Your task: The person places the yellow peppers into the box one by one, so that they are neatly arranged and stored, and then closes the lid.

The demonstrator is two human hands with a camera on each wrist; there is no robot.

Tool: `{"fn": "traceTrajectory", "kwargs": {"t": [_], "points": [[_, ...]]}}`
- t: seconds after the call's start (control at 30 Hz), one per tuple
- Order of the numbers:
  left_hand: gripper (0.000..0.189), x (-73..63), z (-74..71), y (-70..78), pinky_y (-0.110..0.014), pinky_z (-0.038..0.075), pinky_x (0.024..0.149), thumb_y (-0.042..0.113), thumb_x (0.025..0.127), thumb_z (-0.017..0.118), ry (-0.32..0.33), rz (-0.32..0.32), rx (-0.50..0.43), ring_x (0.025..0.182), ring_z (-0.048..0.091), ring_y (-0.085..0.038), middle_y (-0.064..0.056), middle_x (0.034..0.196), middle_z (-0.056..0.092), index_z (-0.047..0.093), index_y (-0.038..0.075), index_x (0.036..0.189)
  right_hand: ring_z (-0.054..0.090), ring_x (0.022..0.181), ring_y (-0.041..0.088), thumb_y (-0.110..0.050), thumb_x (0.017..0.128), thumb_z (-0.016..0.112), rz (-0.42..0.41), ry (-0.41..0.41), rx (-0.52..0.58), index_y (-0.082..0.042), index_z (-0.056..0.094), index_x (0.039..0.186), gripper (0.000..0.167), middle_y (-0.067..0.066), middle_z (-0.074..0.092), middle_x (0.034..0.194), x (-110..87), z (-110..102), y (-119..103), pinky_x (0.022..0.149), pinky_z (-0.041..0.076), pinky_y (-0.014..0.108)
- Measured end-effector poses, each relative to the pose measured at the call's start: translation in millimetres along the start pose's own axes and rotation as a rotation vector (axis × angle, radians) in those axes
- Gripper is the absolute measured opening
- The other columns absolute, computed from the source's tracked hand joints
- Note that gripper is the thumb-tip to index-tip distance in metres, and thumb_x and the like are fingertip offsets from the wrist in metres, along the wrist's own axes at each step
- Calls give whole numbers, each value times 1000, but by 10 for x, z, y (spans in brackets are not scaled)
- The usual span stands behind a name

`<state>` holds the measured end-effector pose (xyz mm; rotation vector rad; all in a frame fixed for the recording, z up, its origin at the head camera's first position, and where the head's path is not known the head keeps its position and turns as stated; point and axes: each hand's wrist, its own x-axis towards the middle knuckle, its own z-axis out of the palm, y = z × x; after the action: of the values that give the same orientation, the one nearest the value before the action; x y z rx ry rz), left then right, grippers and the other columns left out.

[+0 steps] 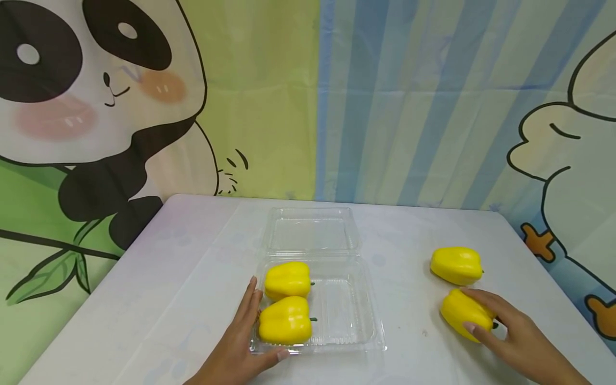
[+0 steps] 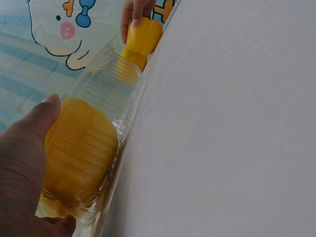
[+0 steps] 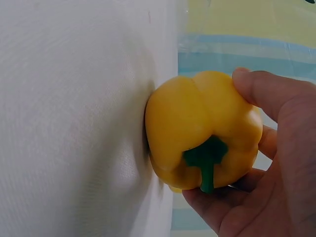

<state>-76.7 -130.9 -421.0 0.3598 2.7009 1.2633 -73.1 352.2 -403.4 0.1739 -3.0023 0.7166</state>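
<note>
My right hand (image 1: 517, 331) grips a yellow bell pepper (image 1: 463, 314) at the table's right, thumb on the near side and fingers over the far side. In the right wrist view, that pepper (image 3: 197, 113) shows its green stem and appears to touch the tabletop. Just behind it lies another yellow bell pepper (image 1: 456, 265). An opened clear plastic clamshell container (image 1: 339, 313) holds two yellow bell peppers, a rear one (image 1: 287, 280) and a front one (image 1: 286, 321), in its left half. My left hand (image 1: 240, 337) holds the container's front left corner between thumb and fingers.
The container's clear lid (image 1: 312, 232) lies folded back flat toward the rear. All of this is on a white table (image 1: 159, 299). Behind the table's far edge hangs a printed curtain (image 1: 269, 107) with cartoon animals.
</note>
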Motion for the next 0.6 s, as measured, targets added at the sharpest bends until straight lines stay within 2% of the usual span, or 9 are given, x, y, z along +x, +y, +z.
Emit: {"fn": "traceTrajectory", "kwargs": {"t": [0.33, 0.6], "points": [[121, -4, 0, 4, -57, 22, 110, 61, 75, 75, -5, -11, -1, 146, 6, -27, 6, 161, -15, 5, 3, 155, 50, 113, 50, -34, 91, 70, 55, -25, -9, 1, 46, 139, 64, 34, 46, 134, 11, -1, 0, 85, 47, 64], [121, 0, 2, -4, -56, 22, 110, 62, 74, 75, 3, -4, 4, 146, 6, -27, 5, 162, -14, 7, 3, 155, 54, 108, 45, -22, 88, 75, -29, 127, 14, 1, 49, 136, 59, 29, 51, 132, 5, -45, -43, 75, 53, 55]]}}
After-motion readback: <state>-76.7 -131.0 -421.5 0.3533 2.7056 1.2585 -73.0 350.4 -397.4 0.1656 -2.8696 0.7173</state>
